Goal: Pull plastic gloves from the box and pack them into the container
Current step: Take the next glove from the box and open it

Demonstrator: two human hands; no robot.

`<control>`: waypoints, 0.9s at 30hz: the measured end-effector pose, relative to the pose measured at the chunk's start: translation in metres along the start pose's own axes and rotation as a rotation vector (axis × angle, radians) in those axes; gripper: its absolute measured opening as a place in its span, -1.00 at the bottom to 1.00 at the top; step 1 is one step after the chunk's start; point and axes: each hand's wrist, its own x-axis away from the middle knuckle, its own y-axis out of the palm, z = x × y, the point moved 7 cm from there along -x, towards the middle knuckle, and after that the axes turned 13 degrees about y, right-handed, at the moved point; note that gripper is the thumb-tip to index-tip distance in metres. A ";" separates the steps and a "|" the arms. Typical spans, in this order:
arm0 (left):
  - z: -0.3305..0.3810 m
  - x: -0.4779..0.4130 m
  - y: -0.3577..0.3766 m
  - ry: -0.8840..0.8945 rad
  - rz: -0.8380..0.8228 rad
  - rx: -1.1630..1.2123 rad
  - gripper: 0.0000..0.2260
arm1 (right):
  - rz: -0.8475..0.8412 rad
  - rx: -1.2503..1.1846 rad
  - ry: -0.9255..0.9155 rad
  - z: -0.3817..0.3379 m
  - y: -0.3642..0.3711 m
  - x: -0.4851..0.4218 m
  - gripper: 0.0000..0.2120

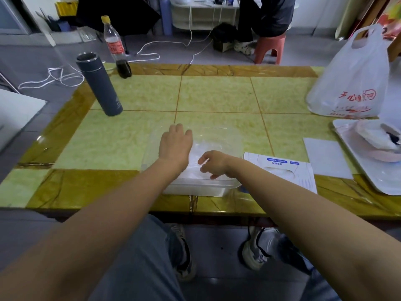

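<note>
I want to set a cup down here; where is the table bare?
Bare: the far tiles between the grey flask and the plastic bag, and the stretch left of the container. Crowded: the right side, with glove box, paper sheet and tray.

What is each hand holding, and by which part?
Left hand lies flat over the container, holding nothing. Right hand curls fingers onto the gloves inside; a grip cannot be told.

On your far left, a dark grey metal flask (98,83) stands on the green-and-amber tiled tabletop (217,94). Beyond it, at the far edge, is a clear yellow-capped plastic bottle of dark liquid (115,46). To your right sit a white plastic bag with red print (351,83), a white paper sheet (327,157) and a white tray (373,181).
</note>
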 end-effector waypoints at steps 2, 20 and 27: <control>0.014 -0.007 -0.009 0.041 0.050 -0.003 -0.61 | -0.024 0.002 0.046 0.005 0.002 -0.005 -0.63; -0.009 0.021 0.102 -0.249 -0.866 0.471 -0.26 | -0.032 0.129 0.291 0.025 0.004 -0.031 -0.55; -0.006 0.002 0.021 -0.085 -0.289 0.187 -0.85 | 0.032 -0.180 0.100 -0.001 -0.019 0.001 -0.56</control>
